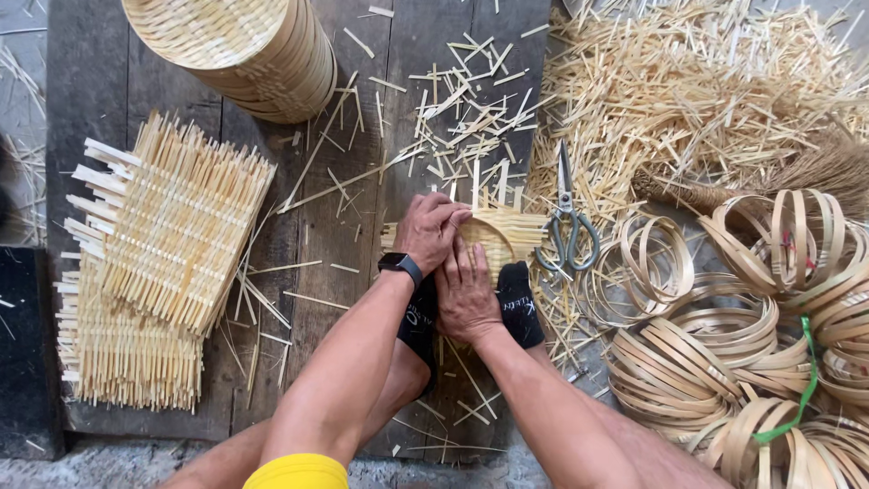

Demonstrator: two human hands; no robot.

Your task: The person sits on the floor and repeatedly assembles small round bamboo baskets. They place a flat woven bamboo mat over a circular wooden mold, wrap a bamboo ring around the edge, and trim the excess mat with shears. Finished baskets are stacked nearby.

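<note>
Hands pressing flat woven bamboo mat, strips pointing away

— How's the light?
— Bright, even daylight; soft shadows only, under the pale heap of cut bamboo splints.
— Sharpness?
— Crisp centrally; slight wide-angle bending at the edges.

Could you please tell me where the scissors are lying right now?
In the head view, the scissors lie on the wooden board, blades pointing away, just right of the woven bamboo piece under both hands, with loose bamboo rings to their right.
</note>
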